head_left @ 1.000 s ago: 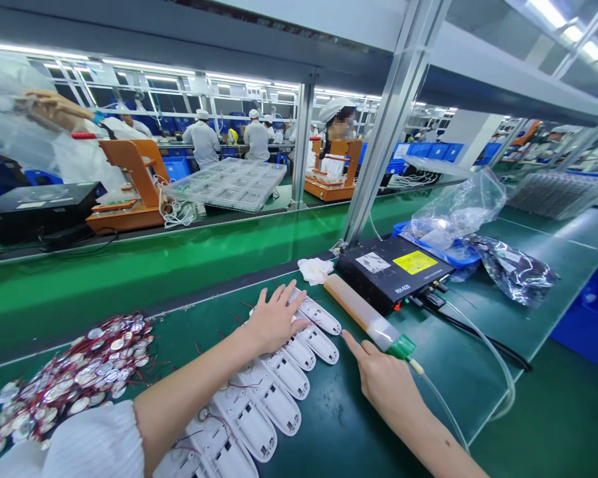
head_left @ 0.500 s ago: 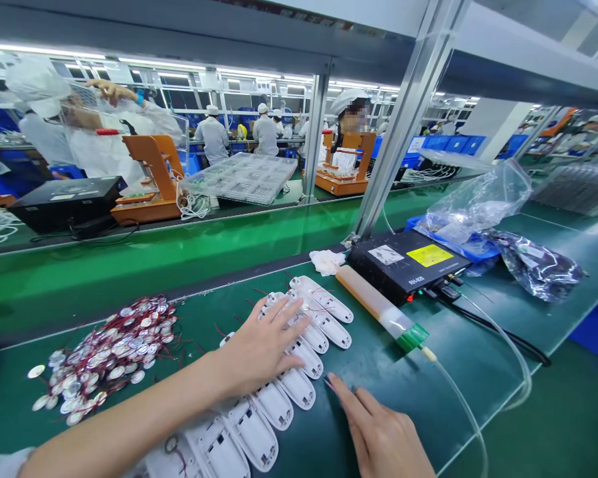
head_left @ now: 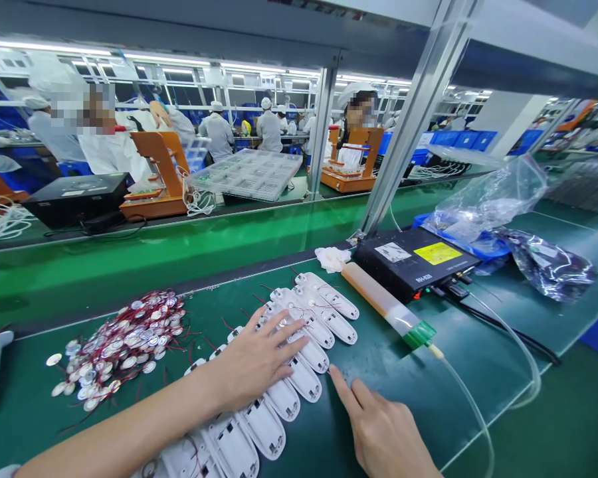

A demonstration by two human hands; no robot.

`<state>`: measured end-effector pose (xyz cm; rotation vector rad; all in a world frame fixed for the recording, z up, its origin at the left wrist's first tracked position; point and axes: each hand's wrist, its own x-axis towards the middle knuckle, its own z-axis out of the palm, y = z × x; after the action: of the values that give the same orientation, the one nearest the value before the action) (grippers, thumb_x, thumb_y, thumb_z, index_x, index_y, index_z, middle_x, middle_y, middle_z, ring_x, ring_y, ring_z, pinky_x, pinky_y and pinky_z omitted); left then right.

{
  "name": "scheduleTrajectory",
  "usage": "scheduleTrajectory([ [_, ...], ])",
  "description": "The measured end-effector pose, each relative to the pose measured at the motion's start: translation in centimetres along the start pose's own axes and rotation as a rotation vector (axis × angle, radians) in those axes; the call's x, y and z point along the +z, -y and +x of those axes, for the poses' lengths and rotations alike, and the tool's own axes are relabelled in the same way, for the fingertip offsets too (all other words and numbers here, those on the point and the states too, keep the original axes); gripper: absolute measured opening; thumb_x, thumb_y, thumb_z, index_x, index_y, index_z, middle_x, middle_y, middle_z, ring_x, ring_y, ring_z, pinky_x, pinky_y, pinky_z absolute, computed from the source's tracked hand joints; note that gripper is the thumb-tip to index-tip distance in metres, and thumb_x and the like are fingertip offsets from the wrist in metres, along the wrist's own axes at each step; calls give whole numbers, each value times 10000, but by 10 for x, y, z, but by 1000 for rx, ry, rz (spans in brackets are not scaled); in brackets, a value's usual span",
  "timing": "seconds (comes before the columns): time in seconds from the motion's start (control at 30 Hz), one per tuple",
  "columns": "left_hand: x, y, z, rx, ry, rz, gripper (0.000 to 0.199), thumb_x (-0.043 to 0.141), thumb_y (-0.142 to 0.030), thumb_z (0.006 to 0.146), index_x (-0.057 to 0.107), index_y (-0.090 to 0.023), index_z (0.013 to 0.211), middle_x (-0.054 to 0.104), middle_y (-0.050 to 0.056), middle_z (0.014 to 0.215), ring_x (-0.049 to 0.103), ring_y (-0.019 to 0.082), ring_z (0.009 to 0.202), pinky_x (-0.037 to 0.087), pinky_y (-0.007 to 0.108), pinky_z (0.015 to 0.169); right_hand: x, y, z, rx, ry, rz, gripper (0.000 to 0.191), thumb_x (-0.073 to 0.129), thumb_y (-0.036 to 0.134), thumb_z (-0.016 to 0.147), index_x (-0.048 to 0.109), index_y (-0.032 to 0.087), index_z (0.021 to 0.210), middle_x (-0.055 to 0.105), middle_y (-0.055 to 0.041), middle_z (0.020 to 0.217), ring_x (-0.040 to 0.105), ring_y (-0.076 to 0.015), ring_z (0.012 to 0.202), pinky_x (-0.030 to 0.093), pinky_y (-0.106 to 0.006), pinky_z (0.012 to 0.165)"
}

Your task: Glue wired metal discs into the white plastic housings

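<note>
A slanting row of white plastic shells (head_left: 263,425) with thin red wires lies on the green table. Across the upper part of the row rests my left hand (head_left: 262,355), palm down, its fingers spread and nothing gripped. My right hand (head_left: 379,425) is just right of the row, forefinger stretched out with its tip beside a shell's end, the other fingers curled; no held object shows. Left of the shells is a heap of round silvery discs (head_left: 124,345) with red wires.
A syringe-like tube (head_left: 379,299) with a green end and clear hose lies beside a black box (head_left: 413,259) at the right. Plastic bags (head_left: 488,199) sit in a blue tray behind. A metal post (head_left: 413,119) rises at the table's back. People work beyond.
The whole view has shifted slightly, bringing a white part into sight at the left edge. My left hand has slid a little down the row; my right forefinger has straightened.
</note>
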<state>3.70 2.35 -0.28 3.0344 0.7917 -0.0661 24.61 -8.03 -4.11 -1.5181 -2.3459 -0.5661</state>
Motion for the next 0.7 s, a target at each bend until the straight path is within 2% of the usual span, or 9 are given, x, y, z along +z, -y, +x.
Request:
scheduleTrajectory([
  [0.13, 1, 0, 0, -11, 8, -12, 430, 286, -398, 948, 279, -314, 1369, 222, -8, 1476, 207, 273, 1341, 151, 534, 1063, -1, 2, -10, 48, -69, 94, 420, 253, 4, 811, 501, 76, 1142, 523, 3, 635, 442, -61, 373, 293, -189, 339],
  [0.23, 3, 0, 0, -10, 11, -22, 434, 274, -411, 948, 275, -310, 1370, 216, -8, 1478, 206, 277, 1339, 167, 537, 1054, -5, 10, -22, 91, -33, 207, 383, 243, 88, 895, 447, 94, 1219, 521, 6, 649, 493, -50, 421, 336, -144, 362],
  [0.33, 3, 0, 0, -18, 12, -24, 434, 277, -414, 946, 278, -310, 1367, 214, -10, 1478, 192, 277, 1344, 161, 531, 1057, -9, 19, -26, 74, 19, 218, 400, 218, 76, 896, 461, 97, 1213, 512, 8, 628, 486, -48, 405, 331, -136, 350],
  [0.5, 3, 0, 1, -34, 32, -10, 432, 296, -411, 944, 275, -319, 1365, 195, -17, 1483, 181, 271, 1347, 150, 514, 1063, -11, 25, -23, 45, -14, 157, 417, 187, 57, 882, 519, 72, 1134, 496, 5, 593, 457, -48, 368, 291, -146, 310],
  [0.7, 5, -1, 1, -25, -1, -8, 433, 298, -417, 943, 279, -314, 1363, 204, -15, 1482, 203, 273, 1338, 146, 503, 1061, -16, 26, -16, -20, -28, 78, 423, 194, 14, 832, 537, 41, 1078, 484, 8, 566, 458, -52, 370, 269, -167, 305],
])
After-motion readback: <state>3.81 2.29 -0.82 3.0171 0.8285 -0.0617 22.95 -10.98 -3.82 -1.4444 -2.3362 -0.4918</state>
